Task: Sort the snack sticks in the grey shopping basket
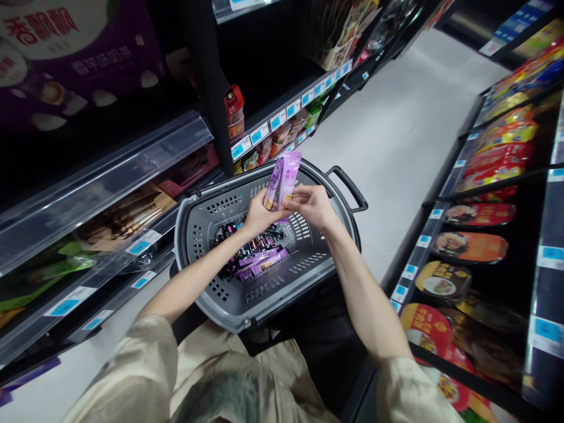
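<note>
Purple sachets (285, 176), two, long axes near upright, tops leaning away, above grey basket (207, 294); left hand (259, 214) and right hand (311, 204) pinched closed on lower ends; more sachets (259, 261) lying inside basket.

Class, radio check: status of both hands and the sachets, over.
Left hand and right hand both gripping purple sachets, upright. Held above grey basket; more sachets inside. Nothing blocking.

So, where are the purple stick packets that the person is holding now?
In the head view, the purple stick packets stand upright at centre, pinched between the left hand and right hand, above the grey basket.
</note>
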Demonstrator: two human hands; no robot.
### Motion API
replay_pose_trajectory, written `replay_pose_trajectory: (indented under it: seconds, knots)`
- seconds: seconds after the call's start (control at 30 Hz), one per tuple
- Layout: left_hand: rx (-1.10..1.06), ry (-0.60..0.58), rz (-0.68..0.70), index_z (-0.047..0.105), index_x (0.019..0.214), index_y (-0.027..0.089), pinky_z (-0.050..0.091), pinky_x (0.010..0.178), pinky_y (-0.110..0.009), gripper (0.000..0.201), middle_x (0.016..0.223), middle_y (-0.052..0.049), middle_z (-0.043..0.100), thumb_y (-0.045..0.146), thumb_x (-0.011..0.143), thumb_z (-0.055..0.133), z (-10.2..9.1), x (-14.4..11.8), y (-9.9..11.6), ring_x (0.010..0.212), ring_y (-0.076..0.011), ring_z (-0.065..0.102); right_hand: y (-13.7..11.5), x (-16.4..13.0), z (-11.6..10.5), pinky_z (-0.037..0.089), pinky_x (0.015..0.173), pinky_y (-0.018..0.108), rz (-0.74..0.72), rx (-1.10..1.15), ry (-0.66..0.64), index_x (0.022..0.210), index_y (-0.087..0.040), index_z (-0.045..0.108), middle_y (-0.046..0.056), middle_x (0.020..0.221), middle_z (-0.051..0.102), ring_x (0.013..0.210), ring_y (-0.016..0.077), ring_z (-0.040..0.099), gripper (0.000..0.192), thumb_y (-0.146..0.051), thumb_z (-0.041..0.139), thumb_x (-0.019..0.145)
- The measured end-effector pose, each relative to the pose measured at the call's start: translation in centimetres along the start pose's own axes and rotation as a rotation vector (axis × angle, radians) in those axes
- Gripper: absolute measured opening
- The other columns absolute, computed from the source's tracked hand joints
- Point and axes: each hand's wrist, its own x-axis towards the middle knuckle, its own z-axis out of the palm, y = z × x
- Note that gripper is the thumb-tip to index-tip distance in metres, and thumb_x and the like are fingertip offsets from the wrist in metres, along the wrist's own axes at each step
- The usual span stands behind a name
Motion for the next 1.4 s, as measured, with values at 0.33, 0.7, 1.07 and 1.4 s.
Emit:
replay_pose_trajectory:
  seconds: [0.33,0.7,1.07,1.4]
  knots:
    - [0.149,0.037,0.082,0.051,0.089,0.020,0.037,0.060,-0.024,0.059,0.075,0.005,0.057,0.038,0.054,0.096,0.0,-0.5,0.2,0.063,-0.0107,0.050,0.6,0.3,-0.3,0.065,0.073,0.042,-0.016,-0.056,0.030,0.082,-0.018,0.075,0.010,0.082,0.078,0.076,0.0264,0.075,0.040,-0.048,0.091,0.060]
    - [0.030,-0.031,0.038,0.042,0.104,0.023,0.041,0.060,-0.024,0.054,0.087,0.003,0.055,0.053,0.077,0.079,0.1,-0.6,-0.2,0.065,-0.0105,0.050,1.0,0.6,-0.5,0.064,0.072,0.038,-0.047,-0.135,0.107,0.088,-0.017,0.076,0.011,0.085,0.079,0.077,0.0260,0.076,0.042,-0.049,0.089,0.065]
    - [0.028,0.144,0.161,0.049,0.114,0.024,0.052,0.079,-0.030,0.044,0.100,-0.004,0.063,0.055,0.089,0.065,-0.8,0.6,-0.8,0.092,-0.0180,0.062,0.6,0.5,-0.3,0.062,0.068,0.034,-0.003,-0.167,0.138,0.085,-0.015,0.072,0.010,0.081,0.077,0.074,0.0229,0.075,0.036,-0.043,0.087,0.067]
    - [-0.046,0.164,0.151,0.053,0.113,0.024,0.053,0.077,-0.029,0.047,0.102,-0.005,0.064,0.054,0.084,0.074,-0.7,0.8,-0.8,0.090,-0.0174,0.063,0.5,0.5,-0.3,0.059,0.066,0.034,-0.009,-0.151,0.149,0.083,-0.016,0.069,0.009,0.078,0.074,0.072,0.0215,0.072,0.037,-0.043,0.087,0.065]
